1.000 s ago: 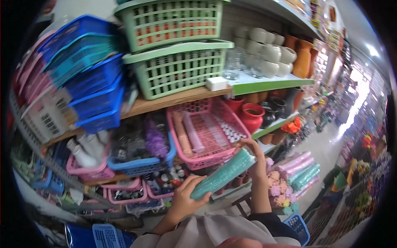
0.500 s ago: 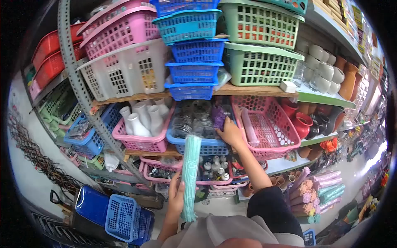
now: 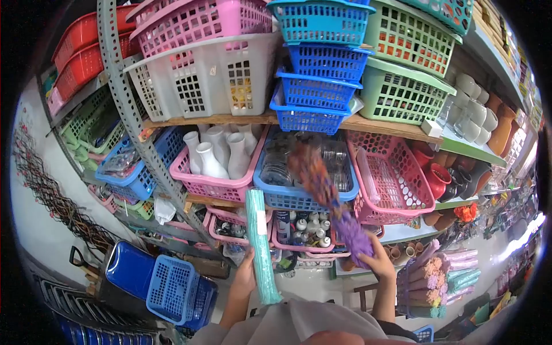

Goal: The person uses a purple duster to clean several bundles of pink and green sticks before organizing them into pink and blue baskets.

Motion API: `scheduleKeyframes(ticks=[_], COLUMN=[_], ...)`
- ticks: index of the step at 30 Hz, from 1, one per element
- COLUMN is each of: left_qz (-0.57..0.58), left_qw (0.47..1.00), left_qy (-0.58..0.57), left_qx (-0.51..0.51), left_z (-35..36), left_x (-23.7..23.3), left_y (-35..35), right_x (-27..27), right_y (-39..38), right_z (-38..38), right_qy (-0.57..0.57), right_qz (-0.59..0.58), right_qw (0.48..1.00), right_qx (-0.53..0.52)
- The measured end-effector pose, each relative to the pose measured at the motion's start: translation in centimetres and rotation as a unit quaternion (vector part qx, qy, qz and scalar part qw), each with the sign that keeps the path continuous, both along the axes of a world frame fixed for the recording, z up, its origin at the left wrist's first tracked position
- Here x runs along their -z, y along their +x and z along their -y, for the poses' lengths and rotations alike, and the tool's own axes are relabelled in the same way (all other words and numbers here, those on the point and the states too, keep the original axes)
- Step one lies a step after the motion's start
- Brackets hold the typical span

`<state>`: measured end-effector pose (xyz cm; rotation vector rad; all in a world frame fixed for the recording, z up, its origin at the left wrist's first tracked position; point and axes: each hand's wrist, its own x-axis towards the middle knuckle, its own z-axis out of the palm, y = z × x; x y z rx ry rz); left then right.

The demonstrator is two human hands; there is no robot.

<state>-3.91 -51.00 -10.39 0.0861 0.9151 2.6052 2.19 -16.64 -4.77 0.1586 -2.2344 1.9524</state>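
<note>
My left hand [image 3: 244,280] grips a long teal sleeve of stacked cups [image 3: 260,244] held nearly upright in front of the shelves. My right hand [image 3: 378,260] holds a long purple sleeve [image 3: 329,199], blurred, slanting up and left from the hand across the blue basket [image 3: 299,197] on the middle shelf. That blue basket holds clear plastic packs.
A pink basket of white vases [image 3: 215,158] sits left of the blue one, a pink basket [image 3: 394,178] to its right. Stacked blue, green, white and pink baskets [image 3: 322,63] fill the upper shelf. Pots and cups line the right shelves. Blue crates [image 3: 164,284] stand on the floor.
My right hand has come down out of the blue basket, pulling the purple sleeve with it. The view shifted slightly left; the teal sleeve stays upright in my left hand.
</note>
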Motion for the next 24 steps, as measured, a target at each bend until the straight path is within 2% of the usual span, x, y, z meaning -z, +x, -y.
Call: scheduleKeyframes(ticks=[2,4,5,6,8,9,10,12,13,14,16,17,18,20,21,22,23,24], left_qz=[0.029,0.019,0.047,0.11,0.091,0.046,0.05,0.097,0.099,0.079,0.037,0.037,0.055,0.074,0.071,0.067,0.071,0.072], left_qw=[0.999,1.0,0.998,0.976,0.93,0.946,0.947,0.98,0.98,0.99,0.998,0.998,0.998,0.996,0.996,0.992,0.997,0.997], left_qy=[0.025,0.011,0.041,0.184,0.248,0.248,0.248,0.138,0.14,0.087,-0.02,-0.018,-0.034,-0.049,-0.01,0.03,-0.027,-0.026], left_qx=[0.007,-0.002,0.02,0.037,0.256,0.202,0.2,0.103,0.098,0.083,0.049,0.04,0.023,-0.004,0.05,0.103,0.028,0.019], left_z=[-0.1,-0.4,0.1,0.1,0.8,0.6,0.8,1.3,1.5,1.7,2.3,2.6,2.8,4.2,5.8,6.5,6.3,6.4], left_x=[0.4,0.1,2.0,5.6,-0.9,1.1,1.2,1.4,1.4,1.3,0.9,0.4,-0.3,0.8,3.5,3.4,3.3,3.4], left_y=[-0.3,-0.5,-0.8,-1.8,-1.2,-1.1,-0.7,-0.1,0.2,0.3,0.4,0.7,1.1,1.4,0.8,0.9,1.7,2.2], right_x=[0.4,0.9,2.1,1.4,0.9,-0.5,-1.6,-0.6,-0.8,-0.8,-0.6,1.0,0.6,-0.3,1.0,2.0,2.4,2.6], right_y=[2.1,3.0,2.8,2.5,1.0,-0.2,-1.1,-3.2,-4.0,-4.7,-6.3,-7.3,-7.5,-7.6,-8.2,-8.9,-9.2,-9.5], right_z=[-0.2,-0.6,-1.6,-1.7,-1.3,-0.5,0.2,0.4,0.9,1.6,3.6,4.1,4.7,5.8,5.8,6.0,6.2,6.6], right_qy=[-0.019,-0.014,0.02,0.081,0.154,0.197,0.24,0.245,0.197,0.148,0.101,0.103,0.105,0.165,0.229,0.214,0.208,0.201], right_qz=[0.072,0.087,0.099,0.109,0.132,0.145,0.157,0.042,0.141,0.239,0.143,0.063,0.062,0.198,0.127,0.071,0.062,0.053], right_qw=[0.997,0.991,0.981,0.964,0.921,0.906,0.888,0.916,0.937,0.942,0.969,0.977,0.975,0.907,0.868,0.824,0.827,0.829], right_qx=[-0.037,-0.103,-0.167,-0.228,-0.332,-0.345,-0.358,-0.315,-0.251,-0.185,-0.172,-0.178,-0.188,-0.334,-0.422,-0.519,-0.519,-0.519])
